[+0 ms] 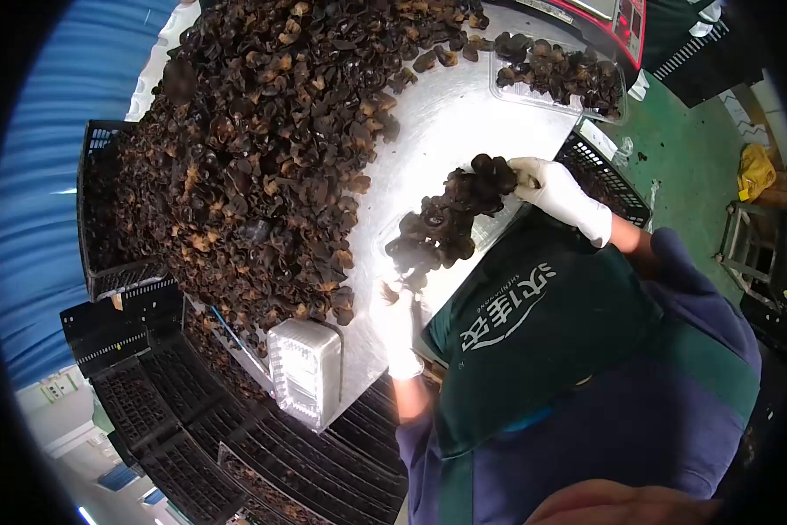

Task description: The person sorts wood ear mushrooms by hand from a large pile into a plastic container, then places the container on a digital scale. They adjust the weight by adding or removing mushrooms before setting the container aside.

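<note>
My right hand [551, 188], in a white glove, pinches the upper right end of a row of dark wood ear mushrooms [450, 214]. At the row's lower left end is my left hand [393, 324], also white-gloved, its fingers drawn together; glare hides what they grip. Beneath the mushrooms a clear plastic tray [498, 229] partly shows on the metal table [428, 114], near the dark green apron. A large heap of loose mushrooms [253, 149] covers the table's left part.
A filled clear tray [560, 79] stands beside a red scale [623, 26] at the top right. Stacked empty clear trays [306, 372] sit at the table's lower corner. Black crates [166, 394] stand at the lower left, another crate [612, 175] at the right table edge.
</note>
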{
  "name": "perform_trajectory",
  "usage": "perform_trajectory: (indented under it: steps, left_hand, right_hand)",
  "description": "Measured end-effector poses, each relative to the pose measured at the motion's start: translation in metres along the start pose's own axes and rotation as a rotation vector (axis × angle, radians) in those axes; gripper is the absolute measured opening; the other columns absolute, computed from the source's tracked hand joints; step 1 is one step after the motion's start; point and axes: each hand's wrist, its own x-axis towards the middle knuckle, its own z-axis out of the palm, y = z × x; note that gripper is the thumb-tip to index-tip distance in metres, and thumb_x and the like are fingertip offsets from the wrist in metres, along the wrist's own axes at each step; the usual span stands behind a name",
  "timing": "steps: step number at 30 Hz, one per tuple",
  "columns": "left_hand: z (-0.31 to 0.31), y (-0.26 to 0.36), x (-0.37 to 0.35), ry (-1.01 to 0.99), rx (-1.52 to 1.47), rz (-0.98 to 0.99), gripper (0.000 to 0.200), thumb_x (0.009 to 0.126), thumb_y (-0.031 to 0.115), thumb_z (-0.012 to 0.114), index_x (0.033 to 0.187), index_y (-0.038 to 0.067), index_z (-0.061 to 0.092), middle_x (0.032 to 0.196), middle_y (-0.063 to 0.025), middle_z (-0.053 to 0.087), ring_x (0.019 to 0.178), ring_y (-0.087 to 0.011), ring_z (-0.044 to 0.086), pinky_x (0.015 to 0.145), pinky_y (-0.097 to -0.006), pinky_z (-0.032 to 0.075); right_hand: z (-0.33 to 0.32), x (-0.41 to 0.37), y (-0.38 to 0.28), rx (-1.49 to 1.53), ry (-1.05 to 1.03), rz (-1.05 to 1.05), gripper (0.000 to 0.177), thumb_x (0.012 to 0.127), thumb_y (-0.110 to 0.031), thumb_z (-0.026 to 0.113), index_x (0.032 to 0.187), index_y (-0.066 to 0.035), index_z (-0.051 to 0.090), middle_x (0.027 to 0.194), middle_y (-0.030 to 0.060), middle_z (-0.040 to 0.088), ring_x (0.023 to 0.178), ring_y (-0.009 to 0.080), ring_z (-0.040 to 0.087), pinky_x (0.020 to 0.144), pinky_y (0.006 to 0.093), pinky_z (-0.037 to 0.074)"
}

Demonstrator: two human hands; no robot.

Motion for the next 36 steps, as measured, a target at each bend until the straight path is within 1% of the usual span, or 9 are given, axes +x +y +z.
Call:
perform_trajectory:
  steps: [11,15,21,23,26,28,31,33,36]
  left_hand:
    - [0.129,0.111,0.103,-0.284,0.132,0.135,0.010,0.090,0.000,0.058,0.100,0.003,0.058,0.086,-0.0015,0.057,0.069,-0.0089,0.055,0.062,-0.0227,0.048]
    - [0.232,0.141,0.154,-0.492,-0.131,0.151,0.008,0.091,0.005,0.061,0.097,0.004,0.058,0.087,-0.0030,0.057,0.067,-0.0113,0.055,0.064,-0.0268,0.051]
    - [0.365,0.121,0.265,-0.478,0.088,0.347,0.006,0.082,0.007,0.057,0.087,0.006,0.059,0.067,-0.0028,0.055,0.052,-0.0135,0.054,0.043,-0.0296,0.043]
    - [0.373,0.145,0.254,-0.581,0.142,0.203,0.011,0.084,0.009,0.059,0.094,0.003,0.059,0.071,-0.0047,0.058,0.056,-0.0142,0.057,0.046,-0.0271,0.044]
    - [0.346,0.131,0.262,-0.640,0.237,0.305,0.054,0.088,0.007,0.065,0.137,-0.007,0.046,0.094,-0.0075,0.066,0.078,-0.0124,0.060,0.071,-0.0259,0.052]
    - [0.285,0.166,0.177,-0.482,0.422,0.452,0.057,0.093,0.015,0.064,0.143,-0.001,0.043,0.105,-0.0099,0.069,0.088,-0.0141,0.063,0.079,-0.0266,0.052]
    - [0.181,0.174,0.081,-0.009,0.722,0.585,0.040,0.091,0.008,0.060,0.131,0.000,0.058,0.121,-0.0175,0.065,0.103,-0.0234,0.066,0.096,-0.0333,0.050]
    - [0.094,0.156,0.040,0.410,1.136,0.678,0.033,0.091,0.007,0.059,0.123,0.000,0.063,0.115,-0.0185,0.066,0.098,-0.0293,0.066,0.088,-0.0363,0.053]
    - [-0.059,0.089,-0.030,0.651,1.664,0.368,0.033,0.100,0.015,0.049,0.129,0.004,0.059,0.118,-0.0194,0.063,0.109,-0.0314,0.062,0.092,-0.0404,0.054]
  right_hand:
    - [-0.145,0.066,0.019,0.099,0.420,-0.217,0.041,0.086,-0.008,0.062,0.125,0.004,0.059,0.078,-0.0025,0.052,0.072,0.0060,0.045,0.068,0.0238,0.044]
    - [-0.242,0.107,0.027,0.113,0.424,-0.131,0.040,0.076,-0.008,0.062,0.114,0.003,0.065,0.087,0.0119,0.070,0.078,0.0156,0.063,0.073,0.0317,0.049]
    - [-0.344,0.182,0.088,-0.161,0.458,0.028,0.023,0.075,-0.001,0.060,0.095,0.001,0.071,0.071,0.0009,0.061,0.063,0.0105,0.055,0.056,0.0285,0.044]
    - [-0.359,0.188,0.091,-0.171,0.407,0.028,0.024,0.076,-0.001,0.059,0.096,0.001,0.071,0.071,0.0008,0.062,0.062,0.0107,0.056,0.057,0.0290,0.045]
    - [-0.352,0.174,0.074,-0.390,0.671,0.030,0.033,0.081,-0.006,0.062,0.113,0.000,0.067,0.095,0.0109,0.069,0.086,0.0212,0.067,0.076,0.0339,0.053]
    - [-0.327,0.156,0.059,-0.565,0.941,-0.030,0.033,0.085,-0.019,0.061,0.114,-0.004,0.065,0.109,0.0131,0.066,0.097,0.0279,0.065,0.087,0.0332,0.051]
    - [-0.257,0.096,0.014,-0.199,0.793,-0.390,0.024,0.092,-0.013,0.054,0.111,-0.006,0.066,0.102,0.0114,0.065,0.091,0.0289,0.064,0.085,0.0379,0.052]
    - [-0.201,0.082,0.019,-0.548,0.676,-0.760,0.019,0.085,-0.017,0.063,0.100,-0.008,0.068,0.096,0.0085,0.065,0.087,0.0279,0.064,0.079,0.0401,0.052]
    - [-0.066,0.057,0.048,-0.446,0.441,-0.634,0.014,0.075,-0.014,0.064,0.088,-0.013,0.069,0.084,0.0054,0.065,0.078,0.0256,0.064,0.065,0.0411,0.048]
